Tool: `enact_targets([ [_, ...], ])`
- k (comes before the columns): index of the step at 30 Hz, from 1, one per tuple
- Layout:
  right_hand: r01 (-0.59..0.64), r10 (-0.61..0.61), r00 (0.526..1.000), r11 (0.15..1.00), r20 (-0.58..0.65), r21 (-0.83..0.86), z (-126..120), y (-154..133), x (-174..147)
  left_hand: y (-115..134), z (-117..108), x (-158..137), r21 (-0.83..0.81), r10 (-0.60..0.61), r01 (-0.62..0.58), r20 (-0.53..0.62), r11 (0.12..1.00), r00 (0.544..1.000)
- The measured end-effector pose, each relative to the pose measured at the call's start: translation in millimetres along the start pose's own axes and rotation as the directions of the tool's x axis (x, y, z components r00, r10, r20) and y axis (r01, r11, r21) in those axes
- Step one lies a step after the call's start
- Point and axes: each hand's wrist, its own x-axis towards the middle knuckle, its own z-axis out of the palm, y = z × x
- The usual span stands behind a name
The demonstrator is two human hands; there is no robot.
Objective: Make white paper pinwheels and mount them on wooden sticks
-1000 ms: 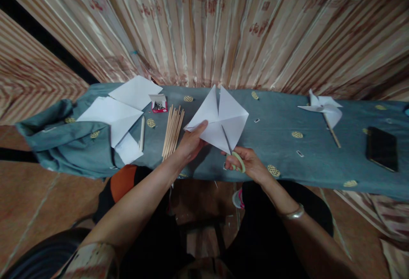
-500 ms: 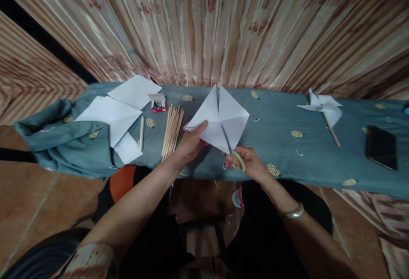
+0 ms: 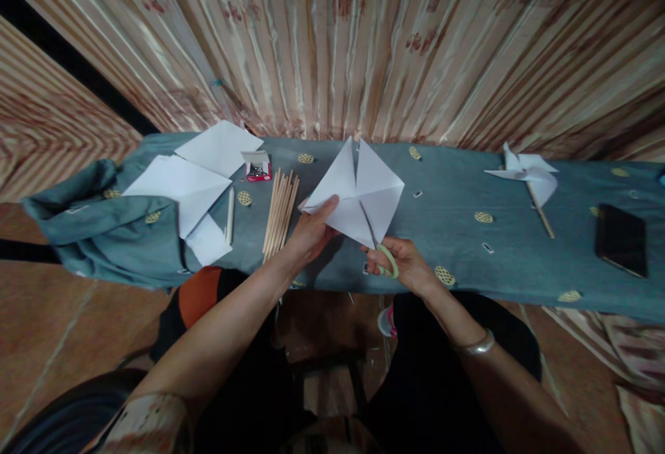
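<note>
My left hand [image 3: 313, 231] grips a white square of paper [image 3: 382, 180] by its left corner, thumb on top and fingers underneath. The sheet has creases and a slit running from its far corner toward the middle. My right hand [image 3: 402, 263] is closed around the pale green handles of a pair of scissors [image 3: 387, 260]. Their blade lies along the near right part of the paper, its tip close to the centre. Part of the blades is hidden by the sheet. A bundle of wooden sticks [image 3: 281, 211] lies just left of the paper.
Folded white sheets [image 3: 176, 184], a white pen-like stick [image 3: 230, 217] and a small red box [image 3: 257, 168] of metal pins lie on the left. A paper pinwheel [image 3: 524, 171] and a black phone [image 3: 620, 240] rest on the right of the green cloth [image 3: 447, 211]. A curtain [image 3: 332, 45] hangs behind.
Almost nothing differs. The paper and both hands have shifted very slightly, with the scissors still at the same part of the sheet.
</note>
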Motion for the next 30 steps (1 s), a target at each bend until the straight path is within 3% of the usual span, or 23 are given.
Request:
enact_targets([
  [23,-0.011,0.011,0.999,1.000,-0.043,0.007,2.5,-0.9,1.3,-2.0,0.1,1.9,0.002,0.001,-0.001,0.002,1.000,1.000],
  [30,0.012,-0.010,0.999,0.998,0.036,-0.054,-0.4,-3.2,-1.7,-0.3,-0.4,2.1,-0.006,0.028,-0.028,0.009,1.000,1.000],
])
